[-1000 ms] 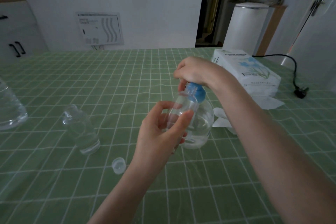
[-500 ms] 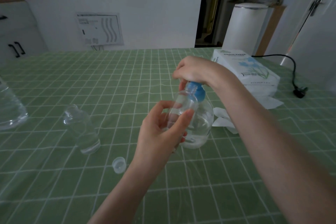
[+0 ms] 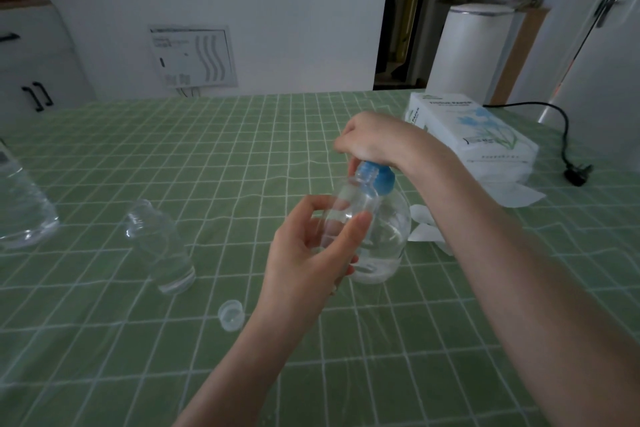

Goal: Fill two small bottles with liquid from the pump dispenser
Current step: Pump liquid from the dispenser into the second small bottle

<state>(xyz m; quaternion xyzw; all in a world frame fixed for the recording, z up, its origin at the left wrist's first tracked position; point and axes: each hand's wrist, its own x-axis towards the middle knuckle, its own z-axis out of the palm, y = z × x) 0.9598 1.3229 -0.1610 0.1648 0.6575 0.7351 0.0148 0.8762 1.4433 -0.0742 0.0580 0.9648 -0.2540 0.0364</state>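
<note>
My left hand (image 3: 304, 253) grips a small clear bottle (image 3: 349, 208) with its open neck tilted up against the blue pump head. The round clear pump dispenser (image 3: 388, 236) stands on the green checked tablecloth (image 3: 207, 163), partly filled with clear liquid. My right hand (image 3: 370, 139) is curled over the top of its blue pump head (image 3: 381, 177), hiding the nozzle. A second small clear bottle (image 3: 159, 246) stands uncapped to the left, holding some liquid. A small clear cap (image 3: 231, 315) lies on the cloth in front of it.
A larger clear bottle (image 3: 20, 204) stands at the left edge. A white tissue pack (image 3: 471, 135) lies at the back right, with loose tissues (image 3: 426, 229) beside the dispenser. A black cable and plug (image 3: 575, 166) lie at the far right.
Both hands stay almost where they were. The small bottle's neck has shifted slightly closer under the pump head.
</note>
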